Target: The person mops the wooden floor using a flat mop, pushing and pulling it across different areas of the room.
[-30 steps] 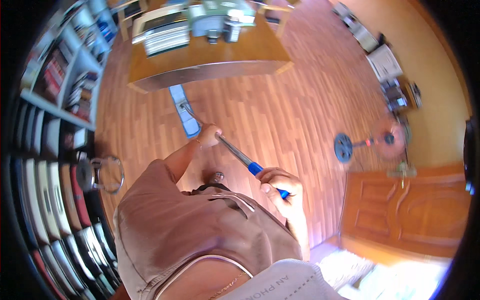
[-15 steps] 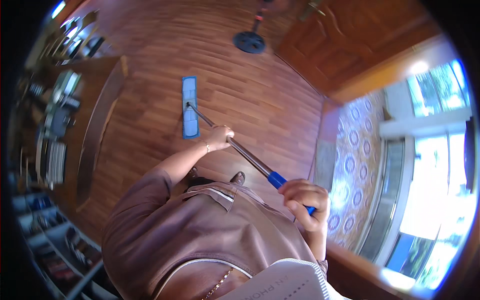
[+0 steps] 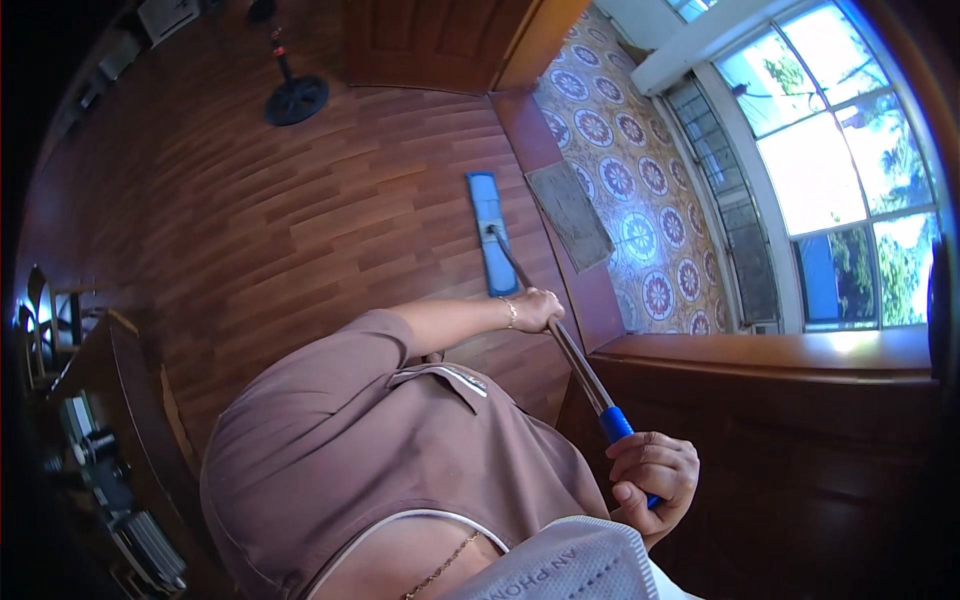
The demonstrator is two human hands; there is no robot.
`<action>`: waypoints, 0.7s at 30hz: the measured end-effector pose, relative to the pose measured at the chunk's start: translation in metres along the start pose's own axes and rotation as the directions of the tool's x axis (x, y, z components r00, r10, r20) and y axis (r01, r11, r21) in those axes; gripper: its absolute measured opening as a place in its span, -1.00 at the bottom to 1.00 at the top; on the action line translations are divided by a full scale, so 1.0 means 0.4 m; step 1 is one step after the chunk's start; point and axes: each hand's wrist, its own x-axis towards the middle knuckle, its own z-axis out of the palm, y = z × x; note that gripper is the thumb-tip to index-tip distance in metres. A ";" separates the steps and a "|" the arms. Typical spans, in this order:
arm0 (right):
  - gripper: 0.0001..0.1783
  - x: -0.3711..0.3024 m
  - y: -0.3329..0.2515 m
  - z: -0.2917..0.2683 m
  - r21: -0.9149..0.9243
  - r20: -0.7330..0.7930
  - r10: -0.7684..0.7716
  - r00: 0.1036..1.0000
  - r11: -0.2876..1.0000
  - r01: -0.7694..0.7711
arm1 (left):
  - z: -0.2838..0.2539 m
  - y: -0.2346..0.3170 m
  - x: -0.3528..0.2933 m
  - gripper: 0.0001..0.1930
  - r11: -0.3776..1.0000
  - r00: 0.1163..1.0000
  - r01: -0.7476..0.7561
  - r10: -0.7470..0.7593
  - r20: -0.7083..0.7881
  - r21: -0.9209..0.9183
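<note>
A flat mop with a long metal pole (image 3: 580, 362) slants across in front of me. Its blue rectangular head (image 3: 488, 215) lies on the wood floor near the doorway sill. My left hand (image 3: 535, 309), with a bracelet at the wrist, is closed round the pole partway down. Around the blue grip at the pole's upper end, my right hand (image 3: 655, 480) is wrapped, the thumb across the front. A bit of the blue grip (image 3: 617, 424) shows above that hand, and its tip pokes out below.
Beyond the sill lie a grey doormat (image 3: 570, 215) and patterned tiles (image 3: 655, 235) by a window. A brown door panel (image 3: 750, 440) stands at right, another door (image 3: 430, 45) at the far side. A round black stand base (image 3: 297, 100) rests on the floor. Wooden furniture (image 3: 110, 390) is at left.
My view has turned right, toward the doorway and window. The mop head now lies close to the sill and mat. Both hands keep their hold on the pole.
</note>
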 end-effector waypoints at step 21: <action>-0.66 0.086 -0.034 -0.028 0.433 0.389 -0.601 0.698 0.788 0.437 | -0.189 0.106 -0.457 -0.79 0.986 0.988 0.157 -0.157 -0.004 -0.056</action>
